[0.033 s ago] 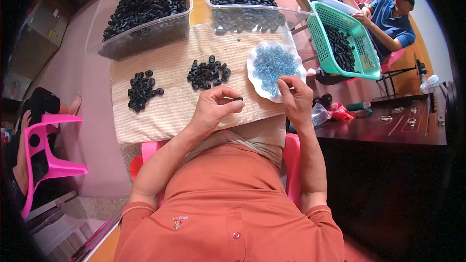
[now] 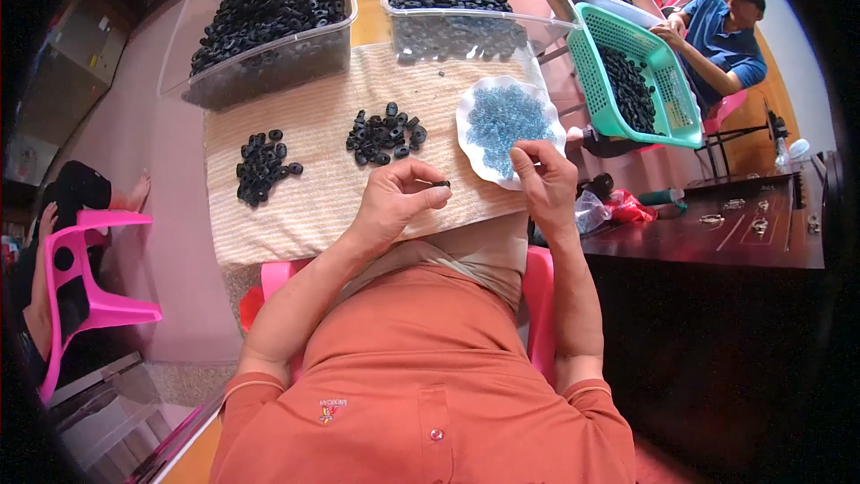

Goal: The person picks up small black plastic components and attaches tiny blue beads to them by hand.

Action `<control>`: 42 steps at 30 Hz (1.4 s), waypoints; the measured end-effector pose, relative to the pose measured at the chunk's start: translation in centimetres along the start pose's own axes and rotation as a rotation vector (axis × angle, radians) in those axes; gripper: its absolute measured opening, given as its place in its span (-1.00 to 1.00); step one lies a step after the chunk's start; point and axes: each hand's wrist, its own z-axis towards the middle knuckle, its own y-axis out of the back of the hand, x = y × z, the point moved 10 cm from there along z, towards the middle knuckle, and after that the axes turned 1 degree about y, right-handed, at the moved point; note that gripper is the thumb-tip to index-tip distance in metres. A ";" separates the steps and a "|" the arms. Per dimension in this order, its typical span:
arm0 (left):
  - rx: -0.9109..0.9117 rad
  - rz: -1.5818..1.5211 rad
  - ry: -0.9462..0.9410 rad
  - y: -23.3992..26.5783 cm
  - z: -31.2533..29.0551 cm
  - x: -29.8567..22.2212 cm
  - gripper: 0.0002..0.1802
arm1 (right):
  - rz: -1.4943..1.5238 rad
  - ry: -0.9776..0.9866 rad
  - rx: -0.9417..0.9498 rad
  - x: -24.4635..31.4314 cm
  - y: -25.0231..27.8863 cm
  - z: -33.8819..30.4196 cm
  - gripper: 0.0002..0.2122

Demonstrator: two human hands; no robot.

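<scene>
My left hand (image 2: 399,200) is closed, with a small black plastic piece (image 2: 442,185) pinched between thumb and forefinger. To its right, my right hand (image 2: 546,181) is over the near edge of a white wavy-rimmed plate (image 2: 465,116). Its thumb and forefinger are pressed together; whatever they may hold is too small to make out. A heap of tiny bluish, shiny pieces (image 2: 506,118) covers the plate. Beyond my left hand lies a loose pile of black plastic pieces (image 2: 385,136) with holes. A second pile of black pieces (image 2: 262,168) lies farther left on the striped cloth (image 2: 313,224).
Two clear bins (image 2: 269,58) (image 2: 461,31) of black pieces stand along the table's far side. At right, a green basket (image 2: 667,94) holds more, beside a co-worker in a blue shirt (image 2: 726,54). A pink chair (image 2: 107,309) is at left; a dark wooden surface (image 2: 699,242) at right.
</scene>
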 end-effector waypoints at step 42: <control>0.023 -0.086 0.004 -0.7 -1.4 -0.9 -0.83 | 0.010 0.272 0.428 7.3 -7.9 -3.1 -0.80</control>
